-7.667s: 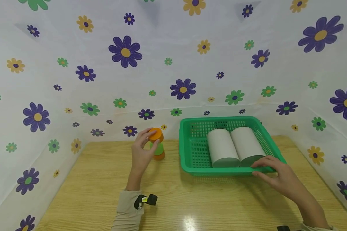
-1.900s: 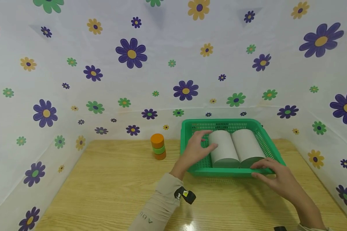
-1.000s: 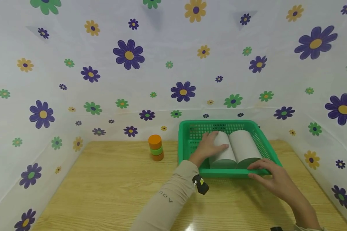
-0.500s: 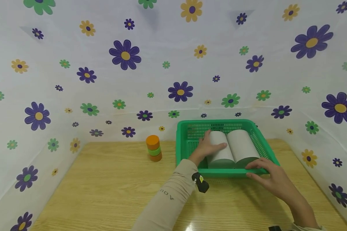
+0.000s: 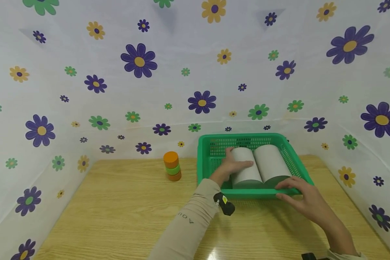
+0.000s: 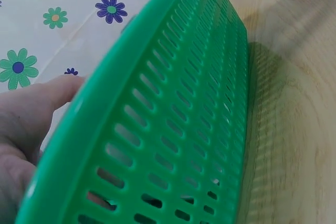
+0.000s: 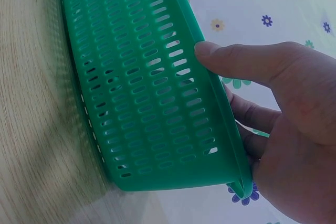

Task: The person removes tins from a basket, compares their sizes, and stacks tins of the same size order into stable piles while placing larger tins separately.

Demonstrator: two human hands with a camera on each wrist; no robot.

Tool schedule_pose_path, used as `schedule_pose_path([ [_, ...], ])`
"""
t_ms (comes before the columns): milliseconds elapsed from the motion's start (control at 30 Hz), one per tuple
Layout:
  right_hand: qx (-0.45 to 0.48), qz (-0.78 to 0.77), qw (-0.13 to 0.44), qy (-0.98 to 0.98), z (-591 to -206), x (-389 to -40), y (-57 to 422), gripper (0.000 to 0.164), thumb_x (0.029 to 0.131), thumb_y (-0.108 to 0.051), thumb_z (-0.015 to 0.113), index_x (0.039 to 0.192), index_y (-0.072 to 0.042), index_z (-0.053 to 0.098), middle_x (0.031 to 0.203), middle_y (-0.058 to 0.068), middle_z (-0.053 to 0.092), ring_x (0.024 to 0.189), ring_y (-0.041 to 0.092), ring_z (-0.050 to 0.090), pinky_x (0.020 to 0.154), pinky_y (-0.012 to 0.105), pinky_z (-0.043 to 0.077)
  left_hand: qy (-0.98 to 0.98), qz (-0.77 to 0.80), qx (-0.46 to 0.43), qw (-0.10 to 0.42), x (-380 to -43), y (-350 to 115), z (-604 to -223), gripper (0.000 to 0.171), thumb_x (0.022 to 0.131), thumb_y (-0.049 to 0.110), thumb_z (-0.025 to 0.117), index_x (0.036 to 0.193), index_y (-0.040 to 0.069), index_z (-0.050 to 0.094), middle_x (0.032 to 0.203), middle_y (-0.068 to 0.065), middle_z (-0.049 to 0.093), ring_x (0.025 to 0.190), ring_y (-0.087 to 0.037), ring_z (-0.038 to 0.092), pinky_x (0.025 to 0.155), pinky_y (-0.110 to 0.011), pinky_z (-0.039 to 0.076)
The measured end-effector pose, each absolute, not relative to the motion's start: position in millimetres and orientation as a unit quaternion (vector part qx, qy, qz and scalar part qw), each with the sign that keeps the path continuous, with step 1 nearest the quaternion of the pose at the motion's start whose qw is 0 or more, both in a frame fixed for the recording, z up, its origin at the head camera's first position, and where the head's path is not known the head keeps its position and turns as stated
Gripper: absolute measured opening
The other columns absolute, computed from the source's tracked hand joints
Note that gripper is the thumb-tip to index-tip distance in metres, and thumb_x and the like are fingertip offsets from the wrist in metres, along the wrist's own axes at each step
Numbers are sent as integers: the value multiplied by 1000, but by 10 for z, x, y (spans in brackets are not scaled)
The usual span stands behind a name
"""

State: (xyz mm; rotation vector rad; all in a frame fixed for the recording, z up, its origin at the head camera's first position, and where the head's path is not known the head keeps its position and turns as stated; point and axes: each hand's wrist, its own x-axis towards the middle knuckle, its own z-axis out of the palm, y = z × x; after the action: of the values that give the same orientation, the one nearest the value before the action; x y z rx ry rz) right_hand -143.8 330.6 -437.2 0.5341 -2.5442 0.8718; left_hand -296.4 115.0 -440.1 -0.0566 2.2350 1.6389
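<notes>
Two white cylinders lie side by side in a green plastic basket (image 5: 199, 169), their flat ends facing me. My left hand (image 5: 230, 167) reaches over the basket's front rim and grips the left white cylinder (image 5: 243, 156); its thumb lies across the top, and the other fingers go down the left side, partly hidden. The right white cylinder (image 5: 271, 160) touches its neighbour. My right hand (image 5: 307, 200) pinches the basket's front rim near the right corner. In the right wrist view its thumb (image 7: 236, 61) presses the outer face, with the other fingers behind the rim.
Left of the basket, a short stack of round blocks (image 5: 172, 166), orange, green and orange, stands on the wooden table (image 5: 123, 209). A white flower-print sheet (image 5: 169, 86) encloses the table at the back and sides.
My left hand has left the orange top of the stack and moved right into the basket, where its fingers have settled lower around the left white cylinder. The right hand has stayed on the rim.
</notes>
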Motion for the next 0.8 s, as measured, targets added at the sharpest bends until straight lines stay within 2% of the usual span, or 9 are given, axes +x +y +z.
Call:
schedule_pose_path([
  [300, 192, 310, 201, -909, -4347, -1443, 3285, 27, 79, -6, 88, 99, -19, 74, 100, -10, 67, 95, 3, 58, 80, 19, 48, 769, 620, 16, 156, -2997, 961, -4308, 96, 85, 33, 84, 157, 25, 21, 131, -21, 49, 109, -40, 59, 84, -59, 56],
  [533, 179, 299, 199, -916, -4346, -1440, 3304, 29, 78, -8, 89, 99, -22, 74, 101, -10, 67, 96, 4, 58, 79, 26, 50, 762, 631, 35, 142, -2940, 860, -4211, 96, 85, 33, 85, 157, 29, 21, 134, -21, 48, 108, -40, 60, 80, -59, 57],
  [800, 180, 304, 202, -914, -4381, -1442, 3306, 31, 78, -8, 89, 99, -24, 74, 101, -10, 68, 97, 3, 57, 80, 24, 49, 759, 639, 70, 107, -2882, 769, -4085, 94, 84, 33, 85, 155, 30, 23, 133, -18, 48, 104, -37, 62, 74, -55, 59],
])
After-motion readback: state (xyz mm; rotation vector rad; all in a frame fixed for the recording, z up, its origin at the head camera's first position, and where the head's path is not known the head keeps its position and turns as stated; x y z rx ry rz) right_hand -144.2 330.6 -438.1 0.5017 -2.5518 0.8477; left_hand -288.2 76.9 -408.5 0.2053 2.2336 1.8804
